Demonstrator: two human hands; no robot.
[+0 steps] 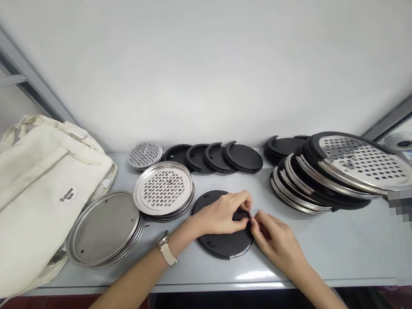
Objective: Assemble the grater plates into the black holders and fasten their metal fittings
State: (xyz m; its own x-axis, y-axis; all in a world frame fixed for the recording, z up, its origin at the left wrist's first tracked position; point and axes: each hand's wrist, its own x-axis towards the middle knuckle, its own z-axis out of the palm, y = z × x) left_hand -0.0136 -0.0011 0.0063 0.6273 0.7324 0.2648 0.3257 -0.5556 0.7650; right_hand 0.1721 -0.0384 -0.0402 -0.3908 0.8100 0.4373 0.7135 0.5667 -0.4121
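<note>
A round black disc (226,245) with small slots lies flat on the grey table in front of me. My left hand (225,215) reaches across its top, thumb and fingers closed on the right rim. Against that same edge my right hand (277,238) is closed in a pinch, its fingertips nearly meeting those of the left. A tiny shiny bit shows between the fingertips, too small to name. Bright metal peeks out along the disc's lower right rim. Both hands partly hide the disc.
Left of the disc stand a stack of metal grater plates (163,188) and a stack of plain metal discs (105,230). Several black discs (245,157) line the wall. Stacked graters with black rims (368,161) lean at right. A cream bag (39,193) occupies the left end.
</note>
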